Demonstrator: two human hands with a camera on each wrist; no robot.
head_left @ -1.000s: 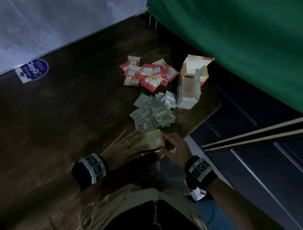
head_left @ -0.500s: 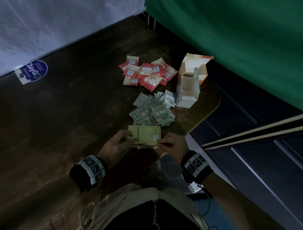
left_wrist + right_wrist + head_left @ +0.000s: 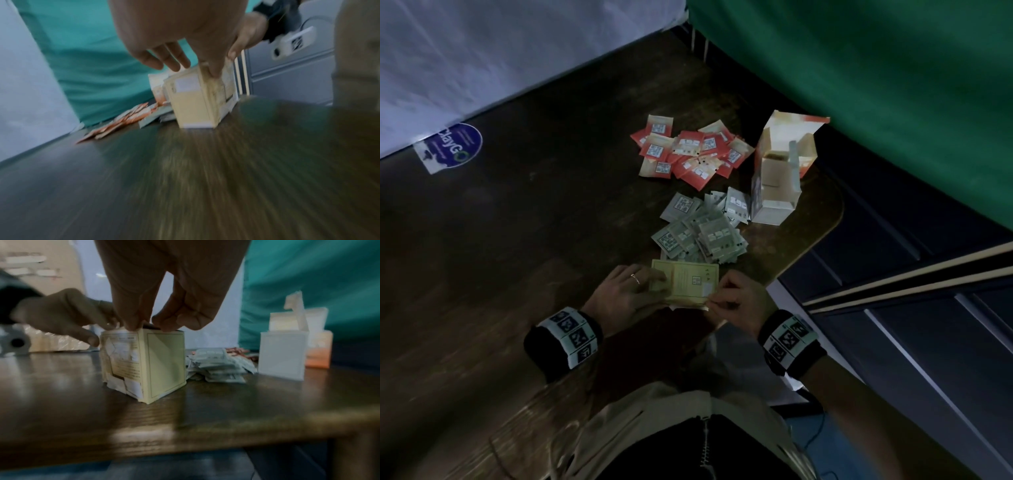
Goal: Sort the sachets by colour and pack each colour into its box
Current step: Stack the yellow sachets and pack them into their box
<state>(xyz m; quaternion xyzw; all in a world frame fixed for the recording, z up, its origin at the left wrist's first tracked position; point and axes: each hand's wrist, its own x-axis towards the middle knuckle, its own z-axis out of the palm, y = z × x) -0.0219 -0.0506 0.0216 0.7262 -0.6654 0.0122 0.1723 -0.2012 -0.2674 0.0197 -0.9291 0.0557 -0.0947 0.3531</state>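
Observation:
A pale yellow box stands on the dark wooden table near its front edge. My left hand holds the box's left end, with one finger pressing on its top edge. My right hand pinches the top edge at the right end. The box's torn side faces the right wrist view. A pile of grey-green sachets lies just behind the box. Farther back lies a heap of red sachets.
An open white and orange box stands upright at the table's right corner, beside both piles. A green cloth hangs behind it. A round blue sticker lies at the far left. The table's rounded edge drops off at the right.
The yellow box lay tilted under both hands. It now stands square between them. My left fingers have drawn back to its left end, and my right hand pinches its right top edge.

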